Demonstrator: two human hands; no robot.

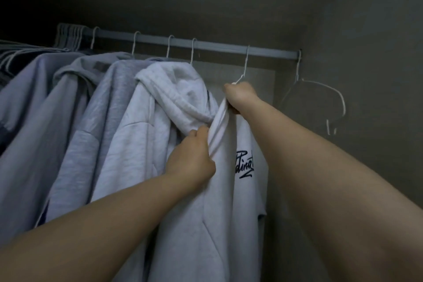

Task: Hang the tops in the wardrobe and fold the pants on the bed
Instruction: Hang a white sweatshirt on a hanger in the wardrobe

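The person is reaching up into the wardrobe with both arms. The right hand [240,96] is closing round the top of a white top [229,201] and the shoulder of its wire hanger [246,62], whose hook is already sitting over the rail [206,44]. The left hand [194,155] is gripping a bunched fold of the same top just below, to the left. The top is hanging lengthwise straight down from the rail, pressed against a pale hoodie [164,107] on its left. The right hand is the nearer one to the hook, so I'd guess it steadies while the left tugs the cloth straight.
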